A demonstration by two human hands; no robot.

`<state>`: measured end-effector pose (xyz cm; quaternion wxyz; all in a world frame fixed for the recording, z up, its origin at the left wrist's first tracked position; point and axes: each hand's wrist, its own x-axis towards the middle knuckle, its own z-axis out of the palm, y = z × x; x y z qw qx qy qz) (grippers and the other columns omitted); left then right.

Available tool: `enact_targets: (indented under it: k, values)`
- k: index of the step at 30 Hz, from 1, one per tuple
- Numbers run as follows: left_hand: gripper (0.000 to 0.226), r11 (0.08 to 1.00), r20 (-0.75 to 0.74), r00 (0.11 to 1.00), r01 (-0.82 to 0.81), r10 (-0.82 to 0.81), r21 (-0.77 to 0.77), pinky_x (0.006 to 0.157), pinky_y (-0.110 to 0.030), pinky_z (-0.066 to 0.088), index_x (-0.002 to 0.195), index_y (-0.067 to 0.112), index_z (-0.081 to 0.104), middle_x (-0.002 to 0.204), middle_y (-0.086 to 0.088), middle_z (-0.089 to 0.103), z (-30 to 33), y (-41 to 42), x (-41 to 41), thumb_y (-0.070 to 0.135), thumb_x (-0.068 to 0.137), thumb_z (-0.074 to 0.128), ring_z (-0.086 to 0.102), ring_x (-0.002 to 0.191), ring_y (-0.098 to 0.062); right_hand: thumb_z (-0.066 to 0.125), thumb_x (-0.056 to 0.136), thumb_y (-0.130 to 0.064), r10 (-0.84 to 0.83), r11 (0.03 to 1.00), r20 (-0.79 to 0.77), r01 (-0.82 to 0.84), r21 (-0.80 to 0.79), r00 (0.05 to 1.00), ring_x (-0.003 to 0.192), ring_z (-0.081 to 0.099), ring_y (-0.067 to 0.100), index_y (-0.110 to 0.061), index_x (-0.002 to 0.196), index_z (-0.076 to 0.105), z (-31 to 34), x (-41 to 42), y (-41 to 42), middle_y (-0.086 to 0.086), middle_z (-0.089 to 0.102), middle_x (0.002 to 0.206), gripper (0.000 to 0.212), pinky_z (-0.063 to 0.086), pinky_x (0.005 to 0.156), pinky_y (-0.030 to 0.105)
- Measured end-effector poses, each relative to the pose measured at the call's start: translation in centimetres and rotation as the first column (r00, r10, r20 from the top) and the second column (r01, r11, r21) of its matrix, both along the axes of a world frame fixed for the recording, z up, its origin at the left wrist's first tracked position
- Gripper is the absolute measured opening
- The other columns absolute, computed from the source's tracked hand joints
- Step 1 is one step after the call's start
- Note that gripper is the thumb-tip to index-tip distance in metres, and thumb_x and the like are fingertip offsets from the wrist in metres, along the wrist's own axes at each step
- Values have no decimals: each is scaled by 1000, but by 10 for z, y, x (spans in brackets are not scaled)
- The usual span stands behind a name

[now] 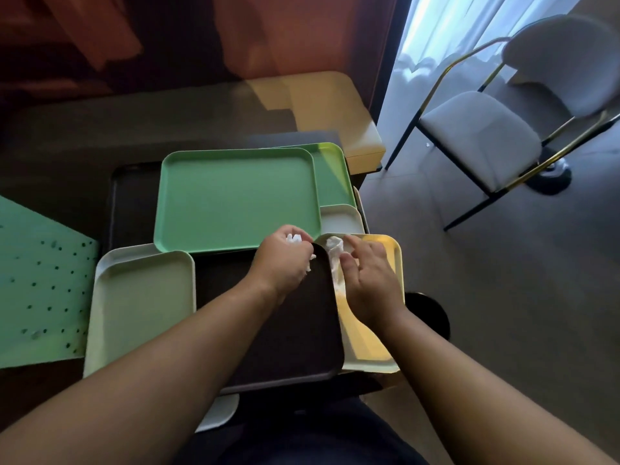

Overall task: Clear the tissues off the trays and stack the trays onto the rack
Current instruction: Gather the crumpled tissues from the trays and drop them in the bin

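Note:
Several trays overlap on a dark table. A green tray [235, 199] lies in the middle, a pale tray [141, 303] at the left, a dark brown tray [295, 340] in front and a yellow tray [372, 344] at the right. My left hand [285, 260] grips a crumpled white tissue [294, 239] above the brown tray's far corner. My right hand [369, 283] hovers over the yellow tray, its fingers touching a second white tissue [335, 253] that lies there. Whether those fingers pinch it is unclear.
A second green tray [332, 176] and a small whitish tray [342, 219] lie behind the right hand. A green perforated panel [40, 286] stands at the left. A grey chair [486, 135] sits on the floor to the right. A round black object [432, 313] is beside the table.

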<state>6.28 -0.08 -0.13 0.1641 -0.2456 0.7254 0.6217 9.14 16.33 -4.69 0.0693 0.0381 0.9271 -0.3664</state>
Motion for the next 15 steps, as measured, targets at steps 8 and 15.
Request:
enact_targets:
  k: [8, 15]
  values:
    - [16, 991, 4, 997, -82, 83, -109, 53, -26, 41, 71, 17, 60, 57, -3, 57, -16, -7, -9, 7, 84, 59, 50, 51, -20, 49, 100, -33, 346, 808, 190, -395, 438, 919, 91, 58, 30, -25, 127, 56, -27, -21, 2, 5, 50, 107, 29, 39, 59, 32]
    - [15, 992, 23, 991, -128, 129, -15, 43, -22, 33, 72, 12, 55, 53, -6, 50, -5, 0, -15, 6, 86, 56, 43, 42, -19, 50, 102, -26, 5, 999, 62, -2, -51, 998, 71, 51, 18, -20, 101, 52, 13, -25, -2, -4, 55, 86, 7, 41, 65, 35]
